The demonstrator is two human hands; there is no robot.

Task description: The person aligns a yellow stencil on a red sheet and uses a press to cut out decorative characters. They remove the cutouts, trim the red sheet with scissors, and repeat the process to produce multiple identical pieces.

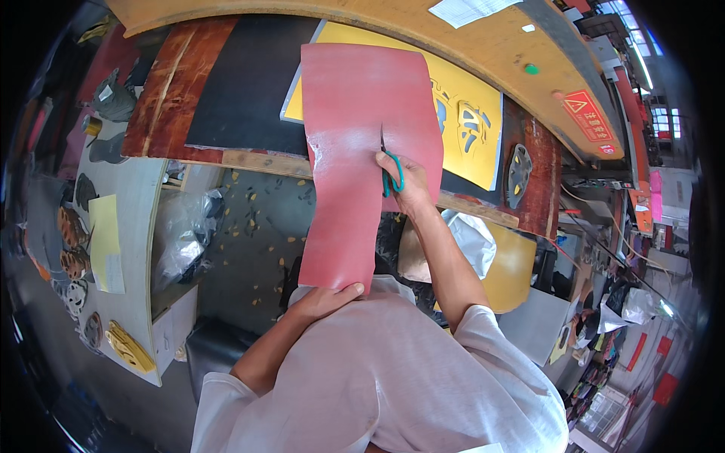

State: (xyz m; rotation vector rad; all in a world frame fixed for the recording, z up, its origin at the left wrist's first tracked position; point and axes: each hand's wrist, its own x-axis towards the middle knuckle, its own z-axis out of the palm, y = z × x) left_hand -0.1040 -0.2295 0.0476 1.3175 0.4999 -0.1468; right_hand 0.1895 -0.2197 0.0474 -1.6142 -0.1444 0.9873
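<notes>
A large red sheet (pixel 366 83) stretches from the bench toward my body, a long strip of it hanging off the bench's near edge. My right hand (pixel 409 181) is closed round the teal handles of a pair of scissors (pixel 398 170). Their dark blades lie at a cut in the sheet, pointing away from me. Below the blades the cut parts the strip from the right portion. My left hand (pixel 330 304) grips the strip's near end against my shirt, thumb on top and the other fingers mostly hidden.
Under the sheet lie a yellow cut-out board (pixel 472 143) and a black mat (pixel 245 83) on the wooden bench (pixel 170 83). A sole-shaped piece (pixel 519 175) rests at the right. An orange machine beam (pixel 362 19) spans the back. A side table (pixel 136 249) stands left; scraps litter the floor (pixel 253 241).
</notes>
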